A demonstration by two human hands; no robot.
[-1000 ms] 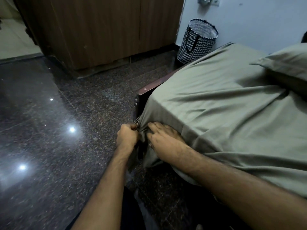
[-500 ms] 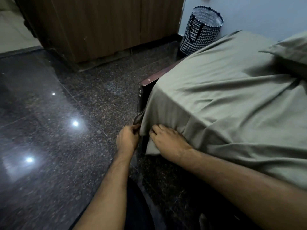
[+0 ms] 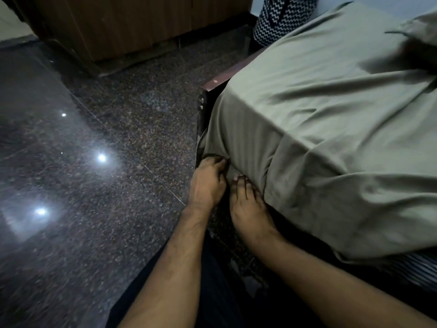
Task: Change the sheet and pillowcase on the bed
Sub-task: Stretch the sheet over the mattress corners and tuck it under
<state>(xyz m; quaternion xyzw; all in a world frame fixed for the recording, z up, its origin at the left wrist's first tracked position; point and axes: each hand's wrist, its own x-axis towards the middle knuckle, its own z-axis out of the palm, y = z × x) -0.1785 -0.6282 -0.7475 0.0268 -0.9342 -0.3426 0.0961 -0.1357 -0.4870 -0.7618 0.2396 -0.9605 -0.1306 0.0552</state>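
An olive-green sheet (image 3: 331,119) covers the mattress and hangs over its near corner. My left hand (image 3: 207,183) is at the foot of that corner, fingers curled on the sheet's lower edge beside the dark wooden bed frame (image 3: 203,107). My right hand (image 3: 246,202) lies flat just to its right, fingertips pushed under the hanging sheet hem. A pillow (image 3: 421,27) in matching green cloth lies at the top right, partly cut off.
Polished dark granite floor (image 3: 94,174) fills the left side with light reflections. A wooden wardrobe (image 3: 132,22) stands at the back. A black-and-white zigzag basket (image 3: 281,17) sits behind the bed corner. Striped fabric (image 3: 411,271) shows under the sheet at lower right.
The view has dropped and moved closer to the bed corner. Both hands have slid lower down the corner, and the bunched sheet there is now pulled smoother.
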